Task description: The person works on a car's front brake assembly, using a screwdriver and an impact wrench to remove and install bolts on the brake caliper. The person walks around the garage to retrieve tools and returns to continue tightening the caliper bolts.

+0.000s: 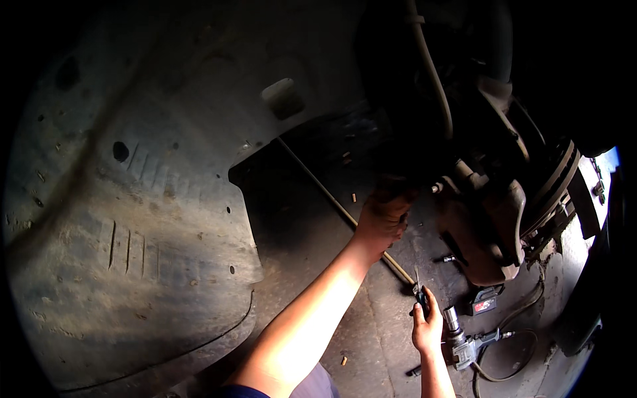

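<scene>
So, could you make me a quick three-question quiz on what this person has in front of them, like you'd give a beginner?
1. Which hand holds the slim dark-handled tool with the thin tip?
2. Fill the gap: in the picture, the left hand and wrist cross in front of a long thin ____.
3. True or false: the grey power tool with the hose is gripped in the left hand.

Key
1. The right hand.
2. Rod.
3. False: the grey power tool lies on the floor.
</scene>
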A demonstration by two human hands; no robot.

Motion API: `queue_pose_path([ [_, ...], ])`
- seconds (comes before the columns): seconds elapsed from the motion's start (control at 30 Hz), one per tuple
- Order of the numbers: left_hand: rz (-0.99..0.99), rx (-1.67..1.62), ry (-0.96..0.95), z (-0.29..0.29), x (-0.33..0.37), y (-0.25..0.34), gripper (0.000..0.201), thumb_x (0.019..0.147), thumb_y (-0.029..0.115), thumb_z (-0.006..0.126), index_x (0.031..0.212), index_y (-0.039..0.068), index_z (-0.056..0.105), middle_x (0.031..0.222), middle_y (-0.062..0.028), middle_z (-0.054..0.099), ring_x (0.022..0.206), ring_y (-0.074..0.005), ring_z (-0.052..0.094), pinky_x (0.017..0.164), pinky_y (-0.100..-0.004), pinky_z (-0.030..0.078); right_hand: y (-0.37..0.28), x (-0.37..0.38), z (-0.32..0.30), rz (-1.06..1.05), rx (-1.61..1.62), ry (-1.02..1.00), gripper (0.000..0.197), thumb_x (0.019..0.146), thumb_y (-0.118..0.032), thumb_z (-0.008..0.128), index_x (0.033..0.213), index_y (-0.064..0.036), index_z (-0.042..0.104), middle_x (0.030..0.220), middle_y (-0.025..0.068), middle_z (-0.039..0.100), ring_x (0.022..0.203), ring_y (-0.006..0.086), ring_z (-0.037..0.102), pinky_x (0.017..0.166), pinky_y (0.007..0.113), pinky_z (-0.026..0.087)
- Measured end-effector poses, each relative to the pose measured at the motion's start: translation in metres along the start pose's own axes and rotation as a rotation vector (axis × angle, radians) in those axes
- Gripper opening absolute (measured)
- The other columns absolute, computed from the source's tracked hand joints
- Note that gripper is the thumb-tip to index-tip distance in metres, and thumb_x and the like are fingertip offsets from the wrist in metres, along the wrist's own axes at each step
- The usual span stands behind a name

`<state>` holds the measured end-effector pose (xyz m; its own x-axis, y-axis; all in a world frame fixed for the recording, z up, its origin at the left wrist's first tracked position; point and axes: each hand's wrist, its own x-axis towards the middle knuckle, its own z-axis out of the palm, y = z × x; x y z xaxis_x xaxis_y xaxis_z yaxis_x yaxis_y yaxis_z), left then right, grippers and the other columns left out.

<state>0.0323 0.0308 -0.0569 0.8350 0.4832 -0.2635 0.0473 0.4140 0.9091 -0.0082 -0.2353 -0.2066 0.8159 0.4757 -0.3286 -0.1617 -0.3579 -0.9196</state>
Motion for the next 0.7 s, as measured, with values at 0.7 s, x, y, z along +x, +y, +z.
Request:
queue_pose_path([
  [0.7,-0.058,-0.096,-0.132,0.024,-0.034,0.045,0.049,0.090,0.063,0.074,0.099,0.016,0.062,0.065,0.0059,0.044,0.046,-0.0031,0.032,0.043,-0.0200,0.024,0.022,-0.026,0.011,-0.174,-0.308,-0.010,0.050,0.098,-0.017,0.066,0.145,-0.0079,0.054,0.126,0.0266,0.069,0.118,0.0433,0.066,0.103,0.046,0.052],
])
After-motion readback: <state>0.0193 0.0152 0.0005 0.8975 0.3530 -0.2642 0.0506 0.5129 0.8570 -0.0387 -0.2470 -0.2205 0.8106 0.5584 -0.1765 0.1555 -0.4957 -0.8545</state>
